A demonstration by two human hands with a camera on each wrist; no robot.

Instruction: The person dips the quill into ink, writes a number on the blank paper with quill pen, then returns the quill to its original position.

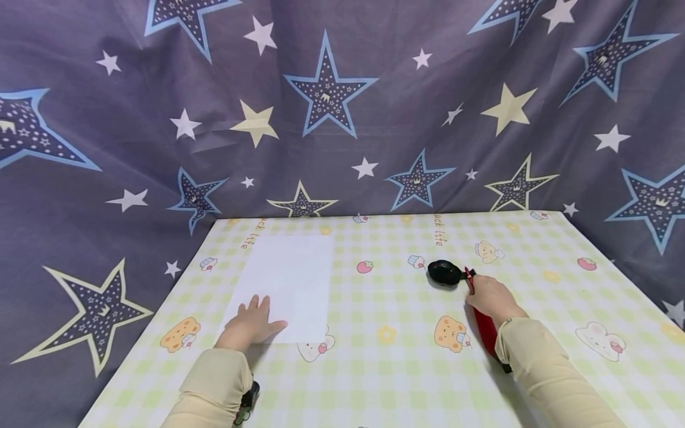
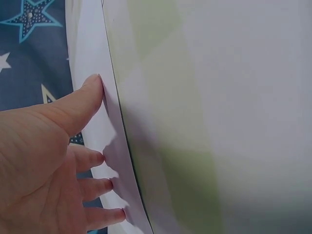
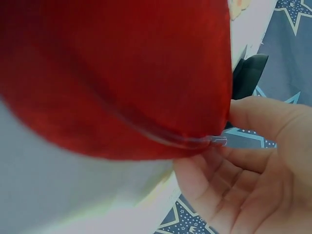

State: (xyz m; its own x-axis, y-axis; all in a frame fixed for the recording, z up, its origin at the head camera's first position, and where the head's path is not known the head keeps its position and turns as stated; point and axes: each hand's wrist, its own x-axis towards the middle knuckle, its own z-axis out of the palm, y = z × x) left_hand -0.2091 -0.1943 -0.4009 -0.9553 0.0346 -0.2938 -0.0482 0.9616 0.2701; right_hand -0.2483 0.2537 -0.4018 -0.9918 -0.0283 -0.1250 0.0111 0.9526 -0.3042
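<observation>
My left hand (image 1: pixel 248 324) lies with spread fingers over the lower left of a white sheet of paper (image 1: pixel 291 276). In the left wrist view the thumb and fingertips rest along the paper (image 2: pixel 92 44), by its edge. To the right, my right hand (image 1: pixel 492 297) grips a long red object with a black end (image 1: pixel 484 330) near its far end, where a narrow red piece sticks up. Beside its fingers lies a glossy black oval piece (image 1: pixel 444 272). The right wrist view shows the red body (image 3: pixel 146 73) rounded, with a thin clear tube (image 3: pixel 161 140) along it; thumb and fingers pinch its edge.
A checked green-and-white cloth with cartoon prints covers the table (image 1: pixel 385 380). Behind and at both sides hangs a dark purple curtain (image 1: pixel 342 160) with star prints. A small black item (image 1: pixel 248 401) sits beside the left sleeve.
</observation>
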